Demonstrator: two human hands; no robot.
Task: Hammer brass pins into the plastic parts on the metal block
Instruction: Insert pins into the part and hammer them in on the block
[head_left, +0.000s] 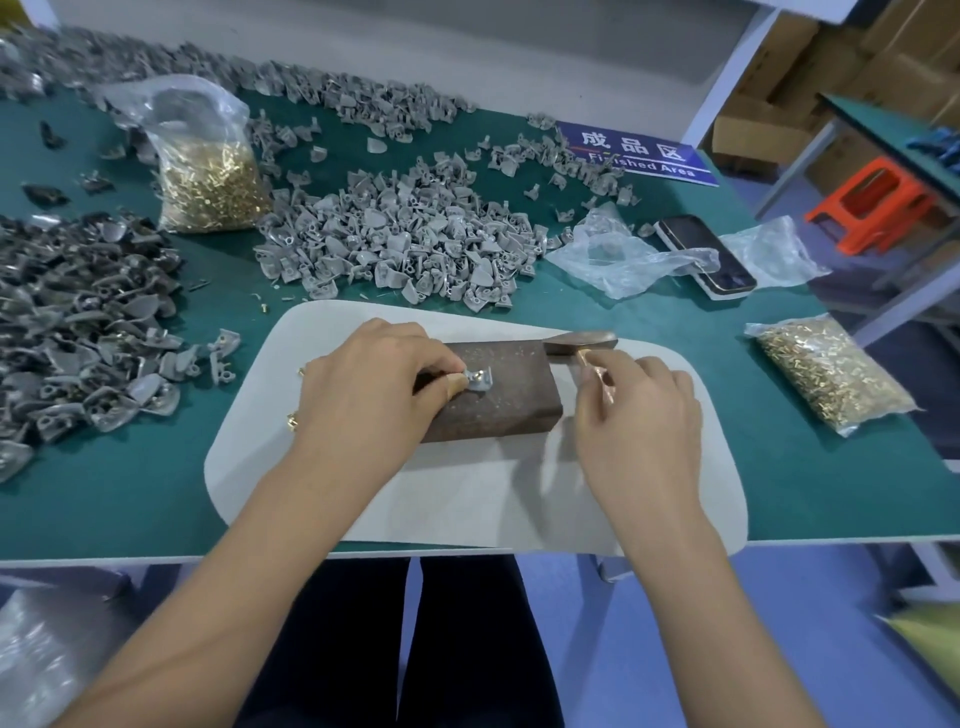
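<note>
Grey plastic part (479, 378) lies on the rusty metal block (493, 387), pinched at the left hand's (363, 384) fingertips. Right hand (641, 410) fingers curl round the hammer (579, 344) handle, head just beyond them. A brass pin, apparently seated, could skew if struck off-centre; fingertips risk the blow.

— What can't you see?
— The hammer (581, 344) handle hides under the right hand (641, 415). The dark parts pile (67, 312) runs off the left edge.
— And the pin?
— Too small (left hand (371, 387) fingers (457, 385) cover the plastic part (480, 380)).
</note>
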